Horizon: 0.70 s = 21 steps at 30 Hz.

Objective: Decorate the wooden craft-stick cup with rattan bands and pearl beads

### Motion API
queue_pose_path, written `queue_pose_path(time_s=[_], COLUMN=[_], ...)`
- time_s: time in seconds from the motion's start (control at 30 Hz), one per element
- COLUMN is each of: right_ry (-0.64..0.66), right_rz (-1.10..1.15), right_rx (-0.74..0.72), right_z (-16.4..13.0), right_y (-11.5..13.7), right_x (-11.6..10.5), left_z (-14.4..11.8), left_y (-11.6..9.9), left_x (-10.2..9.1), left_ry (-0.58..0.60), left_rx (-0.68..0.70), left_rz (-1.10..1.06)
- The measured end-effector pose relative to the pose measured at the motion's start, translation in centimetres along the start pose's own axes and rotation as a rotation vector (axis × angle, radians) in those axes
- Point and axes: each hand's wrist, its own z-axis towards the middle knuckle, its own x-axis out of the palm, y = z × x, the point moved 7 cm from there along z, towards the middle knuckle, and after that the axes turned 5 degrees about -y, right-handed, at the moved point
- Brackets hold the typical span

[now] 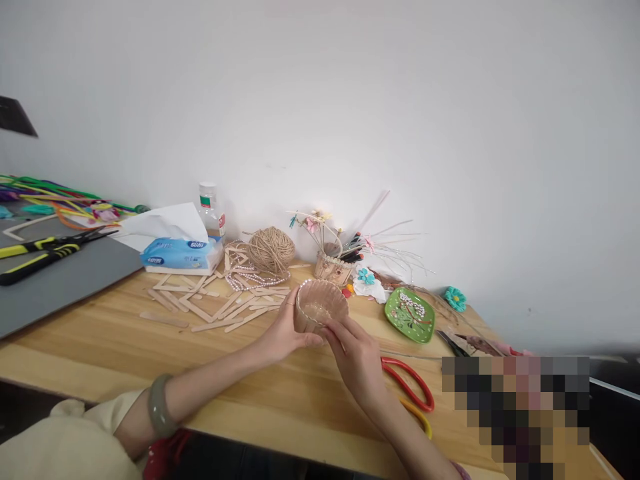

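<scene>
A small round basket [320,301] of craft sticks, with pale beads along part of its rim, is tilted so that its inside faces me. My left hand [283,333] wraps round its left side, thumb below. With fingers pinched together, my right hand [356,353] grips the near right edge of the basket. Whether a bead string is between those fingers is hidden. Beyond the basket stands a similar finished one with flowers [333,267]. Strings of pearly beads [245,277] lie by a ball of twine [271,250].
Loose craft sticks [207,303] lie left of my hands, near a blue tissue pack [181,255] and a clear bottle [209,203]. Pliers [50,252] rest far left. A green dish [410,315] holds beads. Red scissor handles [423,387] are near my right forearm.
</scene>
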Motion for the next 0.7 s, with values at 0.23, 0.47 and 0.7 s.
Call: queue_pose_path(time_s=[0.23,0.47,0.7], right_ry=[-0.049,-0.101,-0.083], right_rz=[-0.080,-0.128,-0.138], right_rx=[-0.131,-0.207,-0.237], right_z=[-0.1,-0.4,-1.0], right_y=[0.3,0.5,0.0], right_x=[0.0,0.1,0.7], left_z=[0.5,0.8,1.3], left_y=[0.3,1.2,1.4], left_x=[0.2,-0.8,-0.4], left_ry=[-0.036,-0.111,-0.063], left_rx=[0.002,0.010,0.056], left_rz=[0.006,0.115,0.093])
